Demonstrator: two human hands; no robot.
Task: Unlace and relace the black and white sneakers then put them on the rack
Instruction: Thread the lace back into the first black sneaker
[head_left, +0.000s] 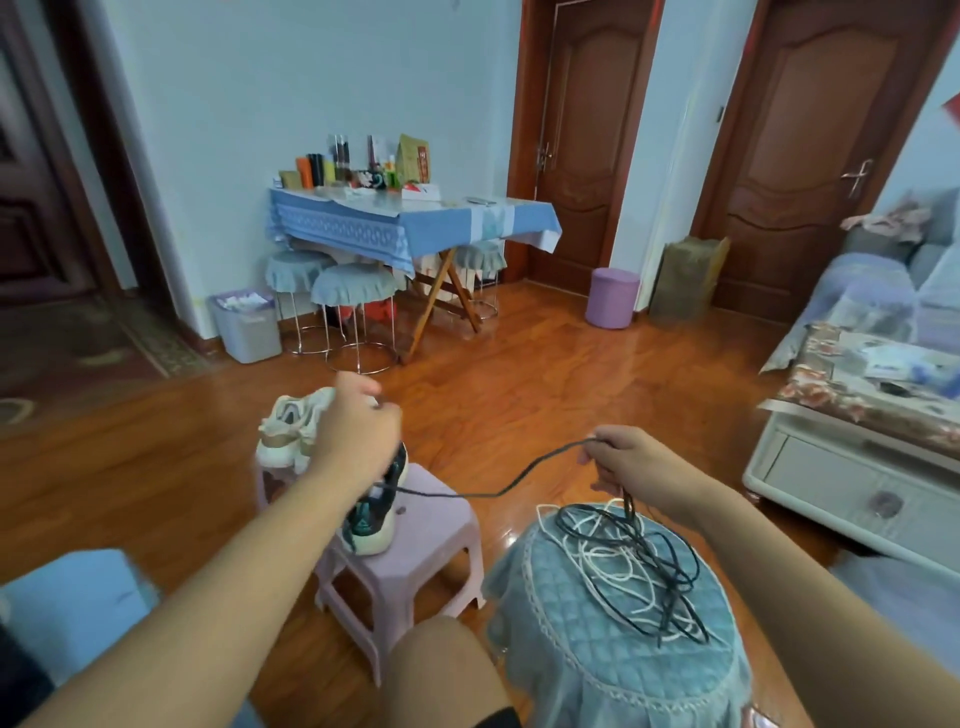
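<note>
Loose black and white laces (631, 566) tangle on the stool cover (618, 654); right hand (631, 457) pinches a black lace (498, 491); left hand (358, 426) grips the black sneaker (376, 512).

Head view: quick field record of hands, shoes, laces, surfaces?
left hand: on the black sneaker, fingers curled at its top
right hand: pinches a black lace that runs to the black sneaker
white sneaker: behind the black one, partly hidden by the left hand
pink stool: bears the black sneaker
loose laces: black and white, tangled on the blue-covered stool
rack: not in view
</note>
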